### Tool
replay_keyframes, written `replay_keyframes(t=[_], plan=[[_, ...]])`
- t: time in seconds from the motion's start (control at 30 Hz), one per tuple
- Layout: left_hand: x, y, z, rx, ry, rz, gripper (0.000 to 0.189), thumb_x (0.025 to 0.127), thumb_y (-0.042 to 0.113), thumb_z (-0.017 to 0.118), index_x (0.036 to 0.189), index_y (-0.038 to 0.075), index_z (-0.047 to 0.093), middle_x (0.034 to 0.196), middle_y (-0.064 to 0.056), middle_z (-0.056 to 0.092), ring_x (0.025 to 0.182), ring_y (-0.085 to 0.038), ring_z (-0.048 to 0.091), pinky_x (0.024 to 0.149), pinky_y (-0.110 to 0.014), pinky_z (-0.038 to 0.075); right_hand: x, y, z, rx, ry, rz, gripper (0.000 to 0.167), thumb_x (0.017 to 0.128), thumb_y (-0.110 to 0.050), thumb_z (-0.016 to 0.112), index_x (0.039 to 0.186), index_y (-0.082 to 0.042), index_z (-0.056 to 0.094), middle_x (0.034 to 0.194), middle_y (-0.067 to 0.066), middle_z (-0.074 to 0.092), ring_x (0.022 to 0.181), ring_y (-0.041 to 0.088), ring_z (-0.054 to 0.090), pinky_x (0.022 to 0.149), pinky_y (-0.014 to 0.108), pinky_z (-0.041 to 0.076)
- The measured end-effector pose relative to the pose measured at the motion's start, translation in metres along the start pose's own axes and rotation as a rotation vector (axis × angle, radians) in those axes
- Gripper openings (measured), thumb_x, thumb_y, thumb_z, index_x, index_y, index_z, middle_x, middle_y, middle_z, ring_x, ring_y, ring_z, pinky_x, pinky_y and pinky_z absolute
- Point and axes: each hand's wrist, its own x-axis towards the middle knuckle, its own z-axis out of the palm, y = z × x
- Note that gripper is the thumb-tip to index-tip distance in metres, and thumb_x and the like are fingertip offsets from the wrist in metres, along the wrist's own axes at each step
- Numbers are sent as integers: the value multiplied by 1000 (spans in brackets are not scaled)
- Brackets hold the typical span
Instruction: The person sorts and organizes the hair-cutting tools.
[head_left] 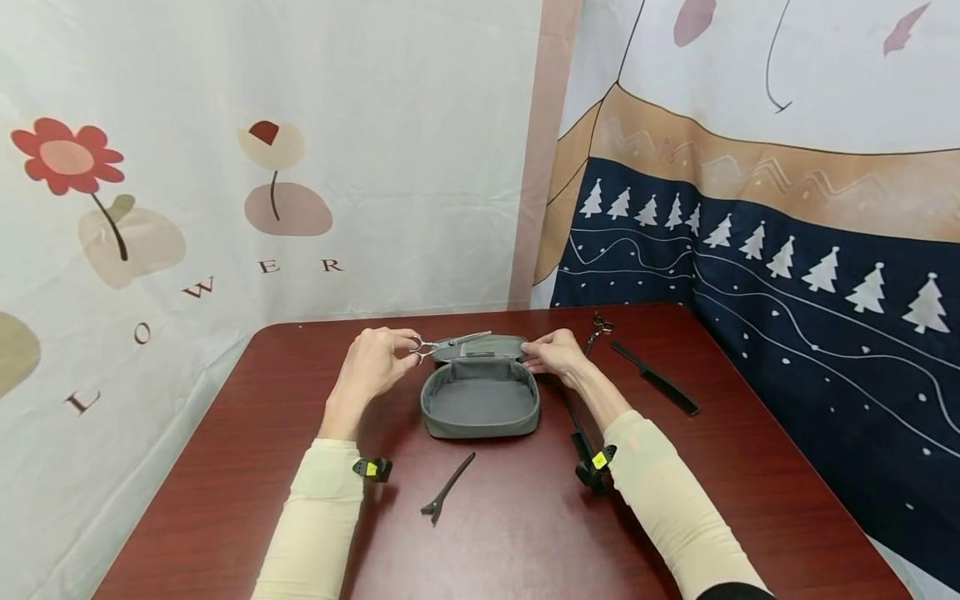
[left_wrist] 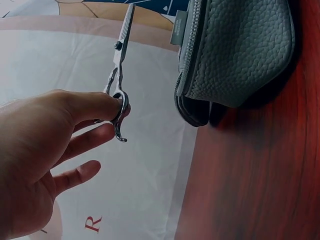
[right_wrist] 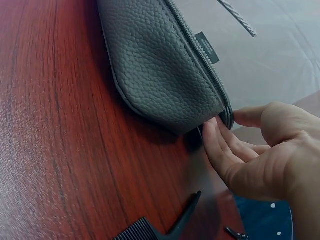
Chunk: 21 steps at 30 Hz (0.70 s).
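Observation:
A grey zip pouch [head_left: 480, 425] of pebbled leather lies unzipped on the table, its lid folded back. My left hand [head_left: 371, 362] pinches the handle rings of silver thinning scissors [left_wrist: 118, 75], whose toothed blade extends over the lid in the head view. Between thumb and fingers, my right hand [head_left: 558, 357] holds the right edge of the lid; in the right wrist view the thumb lies on one side and the fingers on the other. The inside of the pouch shows only its grey lining.
A dark hair clip [head_left: 448, 489] lies in front of the pouch. To the right are a black comb [head_left: 656, 379], a second pair of scissors [head_left: 597, 332] and another comb [right_wrist: 142, 231], partly hidden by the right arm. Printed curtains hang behind the brown table [head_left: 225, 467].

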Motion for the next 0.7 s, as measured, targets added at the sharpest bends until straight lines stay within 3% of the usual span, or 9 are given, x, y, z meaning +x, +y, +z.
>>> replay_keyframes(t=[0.1,0.17,0.3,0.4,0.43,0.57,0.67,0.7], plan=[[-2,-1,1,-6,11,-11,18,90,10,89,108,7,90,117,-7,88,97,-37,82,77,-51,62,1,2,0,14,17,-11,39,109,-4,69,139,20,64,98,14,80,75,10,79,74,24,68],[-4,-3,1,-16,22,-27,19,90,9,89,109,8,91,118,-7,88,86,-33,78,71,-46,58,2,3,1,24,28,-26,41,108,-3,70,141,20,62,101,15,80,77,11,79,77,25,69],[-7,-5,2,-40,35,-65,20,89,10,89,110,9,91,119,-7,88,67,-22,59,61,-34,44,3,5,3,39,47,-66,44,106,-1,72,143,19,59,101,12,78,78,13,80,78,26,69],[-7,-6,2,-47,39,-79,21,90,9,88,110,9,91,121,-7,88,64,-19,50,59,-31,39,2,5,4,62,64,-104,43,105,2,71,143,19,59,101,11,77,76,13,79,75,25,69],[-7,-7,2,-49,42,-79,21,90,9,88,111,9,91,121,-7,87,63,-20,51,59,-31,39,1,5,5,70,71,-118,43,105,2,71,142,19,59,101,12,78,75,13,78,74,25,68],[-6,-9,1,-60,59,-63,20,89,6,87,109,6,91,121,-8,88,76,-30,75,65,-35,49,-1,10,4,81,97,-166,41,104,5,71,142,17,60,106,16,81,71,10,77,73,24,68],[-6,-11,2,-68,71,-56,19,89,5,87,107,5,91,120,-9,88,87,-32,82,67,-34,52,-2,14,4,76,110,-194,41,104,4,72,143,16,62,110,19,82,72,9,78,75,25,69],[-6,-11,2,-73,73,-58,19,89,5,87,107,4,90,120,-9,88,82,-32,80,65,-34,50,-3,15,4,73,115,-201,41,104,3,72,143,15,62,110,19,82,73,9,78,76,26,69]])
